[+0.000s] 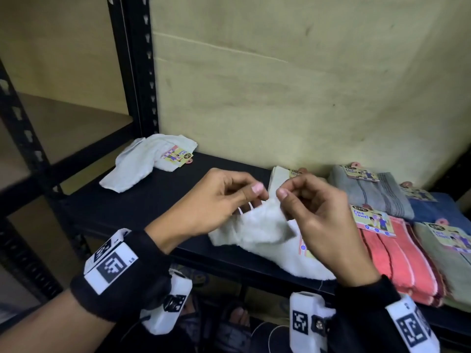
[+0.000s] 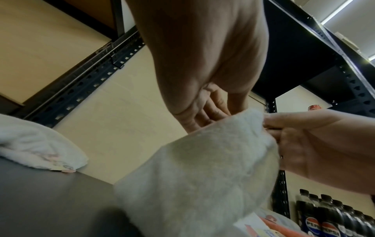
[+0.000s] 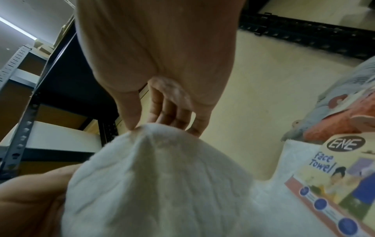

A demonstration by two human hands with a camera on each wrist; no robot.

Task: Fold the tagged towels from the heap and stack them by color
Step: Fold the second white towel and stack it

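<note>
A white tagged face towel (image 1: 262, 230) lies on the black shelf (image 1: 153, 200), one corner lifted. My left hand (image 1: 221, 200) and right hand (image 1: 305, 205) both pinch that raised corner between thumb and fingers, close together. The left wrist view shows the towel (image 2: 202, 168) hanging under my left fingers (image 2: 211, 110), with the right hand (image 2: 314, 141) gripping its edge. In the right wrist view my right thumb (image 3: 129, 115) pinches the towel's peak (image 3: 162, 176); its "Face Towel" tag (image 3: 341, 176) lies to the right. Another white towel (image 1: 150, 159) lies crumpled at the back left.
Folded tagged stacks sit at the right: cream (image 1: 280, 177), grey (image 1: 369, 192), blue (image 1: 438, 210), pink (image 1: 397, 256), pale green (image 1: 448, 263). Black rack posts (image 1: 137, 72) stand at the left. Cola bottles (image 2: 332, 216) stand below. The shelf's front edge runs under my wrists.
</note>
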